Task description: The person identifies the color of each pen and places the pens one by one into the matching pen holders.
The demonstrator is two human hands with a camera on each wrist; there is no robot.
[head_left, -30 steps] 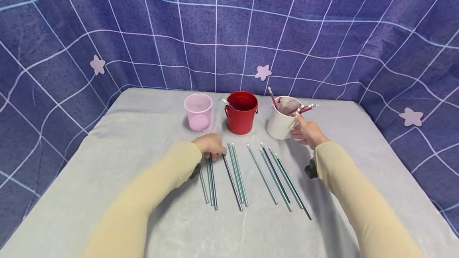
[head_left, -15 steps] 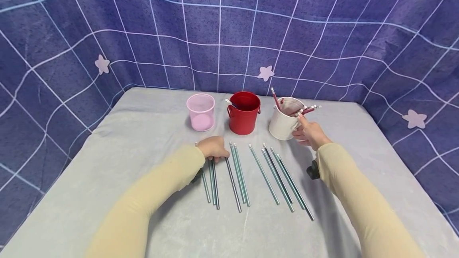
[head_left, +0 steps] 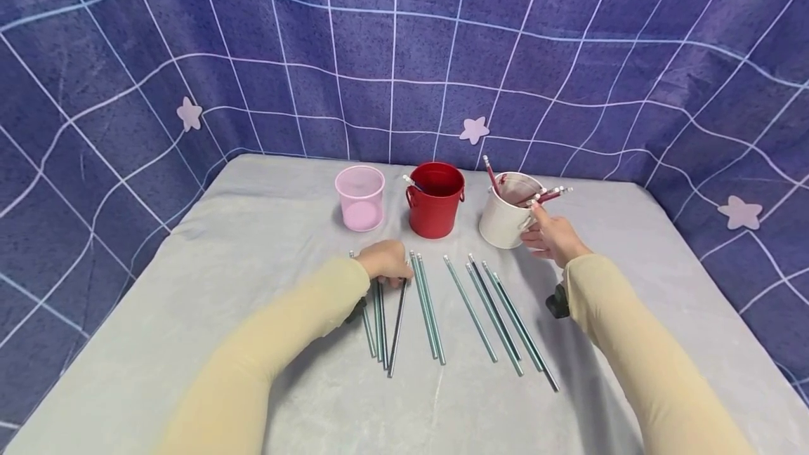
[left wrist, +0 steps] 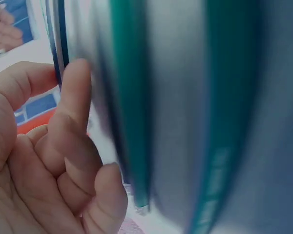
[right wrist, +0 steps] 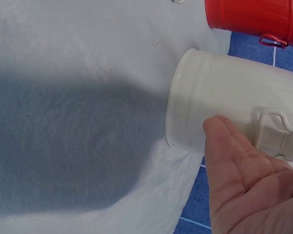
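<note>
My left hand (head_left: 385, 260) pinches a dark pencil (head_left: 397, 332) near its eraser end, between thumb and index finger in the left wrist view. The pencil slants over the fabric, its lower end close to other dark and teal pencils (head_left: 371, 334). With fairly straight fingers, my right hand (head_left: 555, 236) touches the side of a white bucket (head_left: 496, 222), beside its small handle (right wrist: 261, 127). Several red pencils (head_left: 491, 177) with white erasers lean inside that bucket. A red bucket (head_left: 432, 218) in the middle has a dark blue pencil (head_left: 413, 184) sticking out.
A pink mesh cup (head_left: 360, 196) stands at the left of the row. Two teal pencils (head_left: 428, 311) lie right of the left hand, and another group of teal and dark pencils (head_left: 505, 328) lies farther right. A blue gridded curtain (head_left: 404, 55) rises behind.
The pinched dark pencil's lower end has swung left, toward the left group of pencils. My left hand shifts slightly; my right hand stays at the white bucket.
</note>
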